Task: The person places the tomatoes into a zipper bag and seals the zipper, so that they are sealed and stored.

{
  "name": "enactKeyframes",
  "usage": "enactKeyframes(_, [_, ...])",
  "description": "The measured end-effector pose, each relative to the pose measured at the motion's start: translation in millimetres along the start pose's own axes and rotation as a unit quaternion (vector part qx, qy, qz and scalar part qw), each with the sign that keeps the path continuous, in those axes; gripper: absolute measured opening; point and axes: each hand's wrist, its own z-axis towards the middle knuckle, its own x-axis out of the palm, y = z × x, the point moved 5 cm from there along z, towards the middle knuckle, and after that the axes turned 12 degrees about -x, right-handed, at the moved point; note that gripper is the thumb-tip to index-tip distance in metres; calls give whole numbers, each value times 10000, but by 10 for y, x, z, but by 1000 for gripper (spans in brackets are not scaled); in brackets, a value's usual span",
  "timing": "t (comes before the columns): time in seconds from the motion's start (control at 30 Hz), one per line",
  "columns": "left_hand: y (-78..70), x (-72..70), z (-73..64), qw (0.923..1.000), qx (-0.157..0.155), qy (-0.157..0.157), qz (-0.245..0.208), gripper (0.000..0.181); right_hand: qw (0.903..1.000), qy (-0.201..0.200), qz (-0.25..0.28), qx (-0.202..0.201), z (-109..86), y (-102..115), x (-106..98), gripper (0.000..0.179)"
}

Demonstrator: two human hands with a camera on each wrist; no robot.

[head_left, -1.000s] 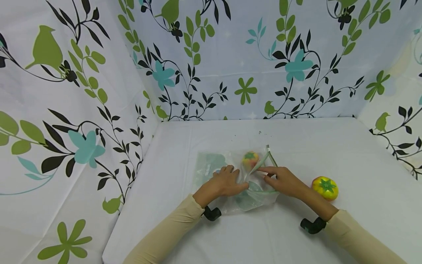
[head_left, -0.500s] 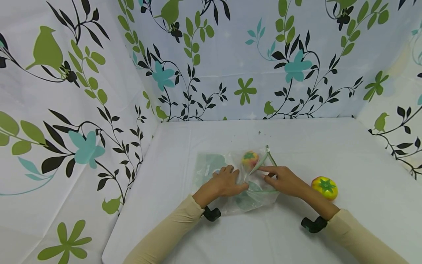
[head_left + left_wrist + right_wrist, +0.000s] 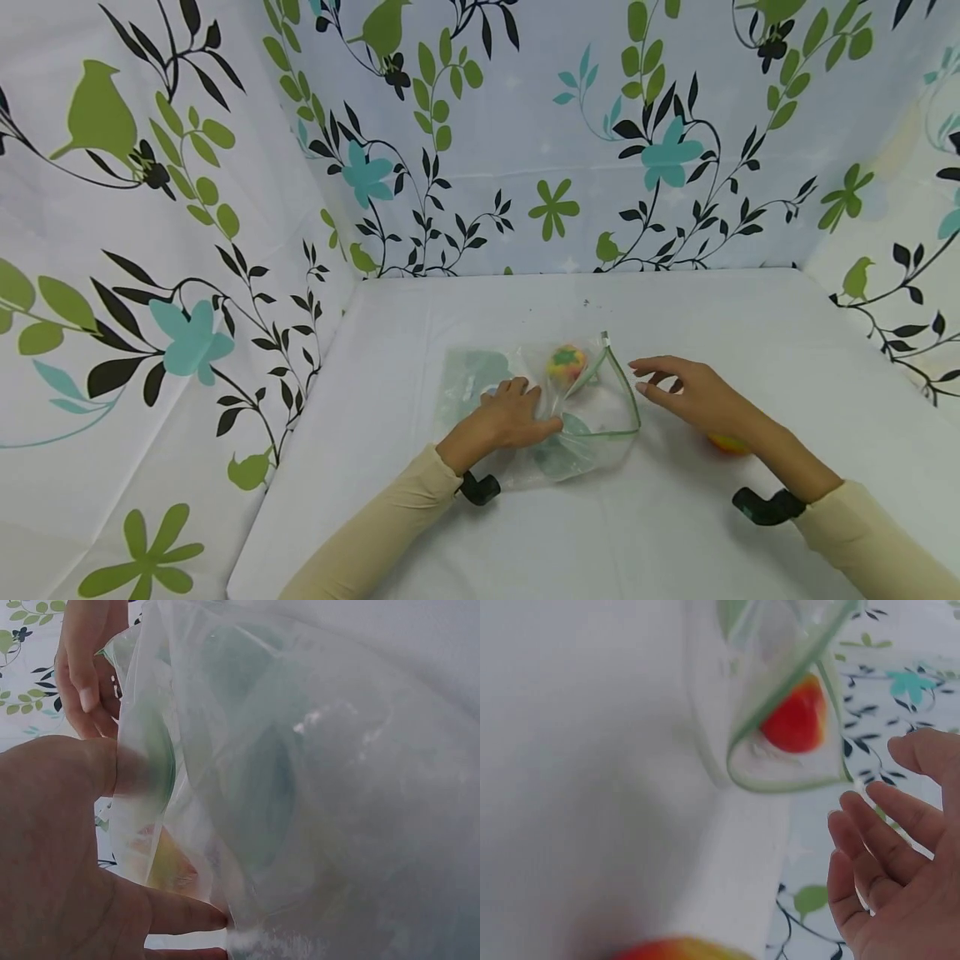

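Note:
A clear zip bag (image 3: 474, 375) with a green-edged mouth lies on the table, its mouth spread apart toward the right. Inside it, near the opening, is a red-and-yellow toy fruit (image 3: 566, 364) with a green leafy top. My left hand (image 3: 510, 418) rests on the bag with fingers spread; the left wrist view shows its thumb against the plastic. To the right of the mouth, apart from the bag, my right hand (image 3: 697, 396) hovers with loosely bent fingers and holds nothing. A second toy fruit (image 3: 727, 444) sits partly hidden below the right forearm.
The white-covered table (image 3: 420, 542) stretches around the bag. Patterned cloth (image 3: 480, 167) with leaves and birds hangs behind it and at both sides. A black wrist device (image 3: 767, 506) shows on the right wrist, another (image 3: 480, 489) on the left.
My right hand has let go of the bag's mouth and moved right, now covering much of the second toy fruit. The mouth stands wider apart. My left hand stays on the bag.

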Motion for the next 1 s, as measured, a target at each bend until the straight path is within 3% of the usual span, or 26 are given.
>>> enactKeyframes(0.23, [8,-1,-11,10000,-11,-1,-18,84,9990,-118,-176,390,-261,-137,-397,55])
enactKeyframes(0.4, [4,-3,-6,10000,-1,-23,-41,85,9983,3,-63,580,-466,-261,-547,65])
enactKeyframes(0.73, [-9,27,4,10000,20,-22,-66,86,9973,60,81,724,-904,-521,-577,74])
enactKeyframes(1.0, [-10,8,-8,10000,21,-17,-47,85,9968,167,221,756,-1118,-644,-498,76])
